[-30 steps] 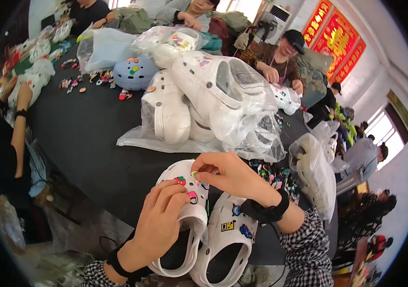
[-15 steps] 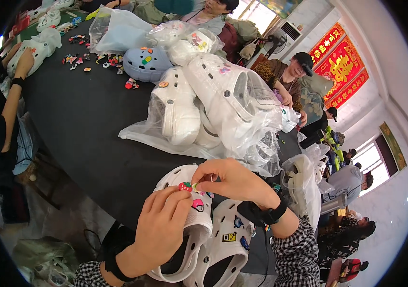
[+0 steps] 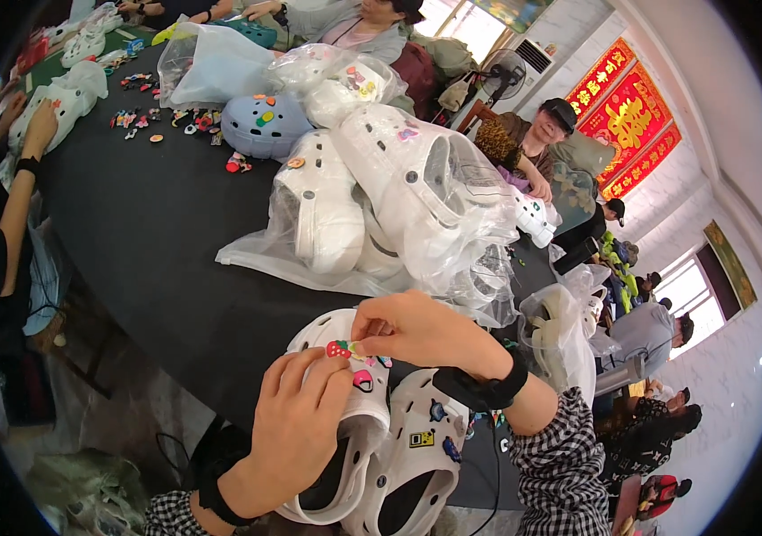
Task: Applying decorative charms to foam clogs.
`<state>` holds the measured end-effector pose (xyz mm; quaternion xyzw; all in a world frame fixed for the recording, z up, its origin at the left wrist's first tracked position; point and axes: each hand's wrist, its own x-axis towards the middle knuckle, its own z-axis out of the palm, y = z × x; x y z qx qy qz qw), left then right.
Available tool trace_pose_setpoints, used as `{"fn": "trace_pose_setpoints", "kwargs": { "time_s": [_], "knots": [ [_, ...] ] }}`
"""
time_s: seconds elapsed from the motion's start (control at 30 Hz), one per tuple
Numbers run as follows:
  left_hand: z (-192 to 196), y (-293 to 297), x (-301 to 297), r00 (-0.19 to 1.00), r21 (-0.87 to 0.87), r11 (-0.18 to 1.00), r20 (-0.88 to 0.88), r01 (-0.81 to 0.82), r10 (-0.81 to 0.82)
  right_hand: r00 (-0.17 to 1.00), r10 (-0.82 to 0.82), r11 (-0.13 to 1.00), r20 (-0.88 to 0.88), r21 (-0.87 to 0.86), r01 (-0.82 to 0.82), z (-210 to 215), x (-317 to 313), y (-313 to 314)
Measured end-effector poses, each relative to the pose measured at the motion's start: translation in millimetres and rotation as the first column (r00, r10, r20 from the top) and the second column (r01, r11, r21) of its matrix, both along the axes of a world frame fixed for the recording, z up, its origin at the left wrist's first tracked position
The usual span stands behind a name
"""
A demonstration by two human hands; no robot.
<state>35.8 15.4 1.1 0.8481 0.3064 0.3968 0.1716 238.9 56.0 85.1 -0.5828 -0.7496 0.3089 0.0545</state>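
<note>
My left hand (image 3: 301, 420) curls over the side of a white foam clog (image 3: 372, 413), its fingertips near a red strawberry-like charm (image 3: 338, 348) with white dots. At the green end of that charm, the thumb and forefinger of my right hand (image 3: 426, 335) are pinched together over the clog's toe. Just below the fingers sits a pink charm (image 3: 362, 381). Against this clog stands a second white clog (image 3: 410, 473), bearing a blue turtle-like charm (image 3: 437, 410), a yellow and black square charm (image 3: 421, 439) and another blue one. My right fingers partly cover other charms.
Beyond my hands, white clogs in clear plastic bags (image 3: 332, 210) are heaped on the black table (image 3: 158, 259). A light-blue clog (image 3: 267, 127) and scattered charms (image 3: 193, 119) lie farther back. A co-worker's hand (image 3: 40, 129) touches a white clog at left. More people sit around.
My right fingers have lowered slightly and closed in over the charm on the clog's toe. My left hand stays on the clog. The whole view has shifted a little.
</note>
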Motion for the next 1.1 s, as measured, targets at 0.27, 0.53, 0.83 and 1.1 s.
{"fn": "trace_pose_setpoints", "kwargs": {
  "time_s": [0.27,0.53,0.83,1.1],
  "knots": [
    [1.3,-4.6,0.0,1.000,0.020,1.000,-0.005,-0.006,0.006,0.987,0.084,0.985,0.134,0.139,-0.103,-2.1,3.3,-1.1],
    [0.4,-0.1,1.6,1.000,0.062,0.998,-0.001,-0.026,0.026,0.992,0.090,0.987,0.086,-0.138,-0.077,8.3,4.5,17.8],
    [-2.0,-1.2,-0.5,1.000,0.018,1.000,-0.003,-0.017,0.017,0.990,-0.069,0.965,0.126,-0.242,0.098,3.9,0.1,11.2],
    [-2.1,-1.3,-0.6,1.000,-0.008,1.000,0.026,0.002,-0.002,0.984,-0.091,0.990,0.154,0.123,0.072,-3.1,-3.9,-13.9]
  ]
}}
